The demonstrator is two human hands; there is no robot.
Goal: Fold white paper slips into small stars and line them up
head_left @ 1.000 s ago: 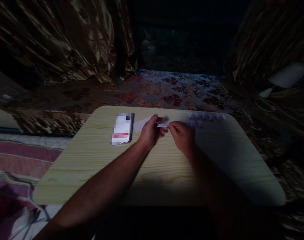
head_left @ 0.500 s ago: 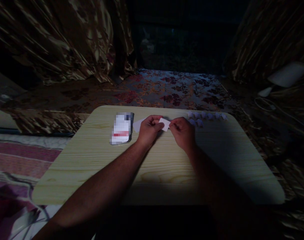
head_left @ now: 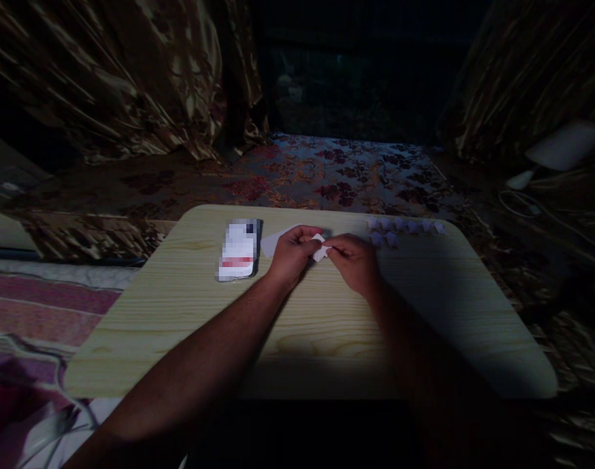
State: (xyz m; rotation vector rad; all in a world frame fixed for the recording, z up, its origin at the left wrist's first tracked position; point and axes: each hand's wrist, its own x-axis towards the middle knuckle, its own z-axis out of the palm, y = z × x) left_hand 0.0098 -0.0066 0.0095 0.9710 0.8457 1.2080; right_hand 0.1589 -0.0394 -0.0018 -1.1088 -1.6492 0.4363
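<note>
Clamped from both sides: the left hand [head_left: 290, 258] has its thumb laid over the small white paper piece [head_left: 319, 255], and the right hand [head_left: 358, 260] pinches its right edge between thumb and forefinger; fingertips nearly meet across it.

From the head view, then, here's the change: a second ago that piece showed as a thin, edge-on sliver; then it swung round, its pale face up to the camera; now it sits tilted, corner downward, with less of it showing, the right fingers in further over its edge and the hands a touch closer; my read is that the handling has gone from turning the piece to working that edge, though whether a crease is forming is too small and dim to tell.

And the piece is up in the fingers, just above the middle of the far half of the table [head_left: 297, 306]; a larger white sheet [head_left: 276, 243] lies flat behind the left hand, part of it hidden; the phone [head_left: 237, 251], its face blurred out, lies left of that sheet, just beside it; over on the far right, the small pale folded pieces [head_left: 399, 226] sit in two rows, beyond the right hand, no change there.
</note>
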